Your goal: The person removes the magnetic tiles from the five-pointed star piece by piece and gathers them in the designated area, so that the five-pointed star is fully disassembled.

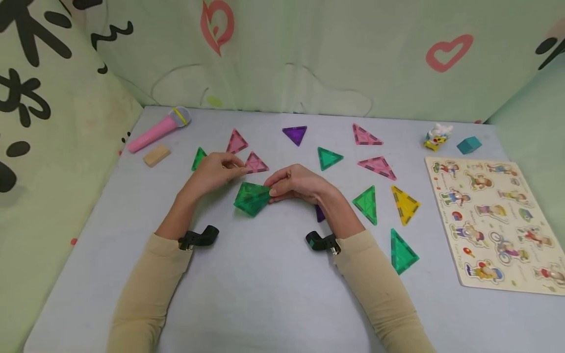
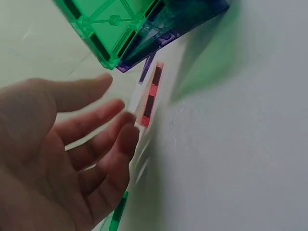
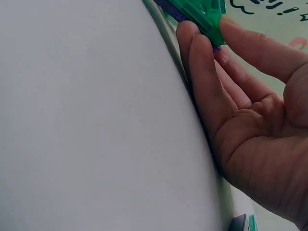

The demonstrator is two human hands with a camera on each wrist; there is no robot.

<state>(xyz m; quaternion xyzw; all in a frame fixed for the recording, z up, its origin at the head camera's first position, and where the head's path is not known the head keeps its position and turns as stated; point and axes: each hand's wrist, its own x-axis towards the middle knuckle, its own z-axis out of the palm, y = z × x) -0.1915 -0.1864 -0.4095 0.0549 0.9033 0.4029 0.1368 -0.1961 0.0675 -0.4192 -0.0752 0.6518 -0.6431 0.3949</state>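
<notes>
My right hand (image 1: pixel 300 182) pinches the corner of a small built shape of translucent magnetic tiles (image 1: pixel 252 198), green with a purple side that shows in the left wrist view. Thumb and fingertips of that hand (image 3: pixel 240 91) meet at the shape's edge. On the other side, my left hand (image 1: pixel 217 171) reaches past the shape, its fingertips beside a pink triangle tile (image 1: pixel 255 163). The left wrist view shows the left hand (image 2: pixel 72 149) with thumb and fingers apart and nothing between them; whether a fingertip touches the pink tile (image 2: pixel 152 96) is unclear.
Behind the left hand lie another pink triangle (image 1: pixel 237 141) and a green one (image 1: pixel 199 158). Several more triangle tiles, including a yellow one (image 1: pixel 404 204), spread to the right. A toy microphone (image 1: pixel 154 133), wooden block (image 1: pixel 156 156), figurine (image 1: pixel 438 136), teal block (image 1: pixel 469 145) and picture puzzle board (image 1: pixel 450 235) sit further out.
</notes>
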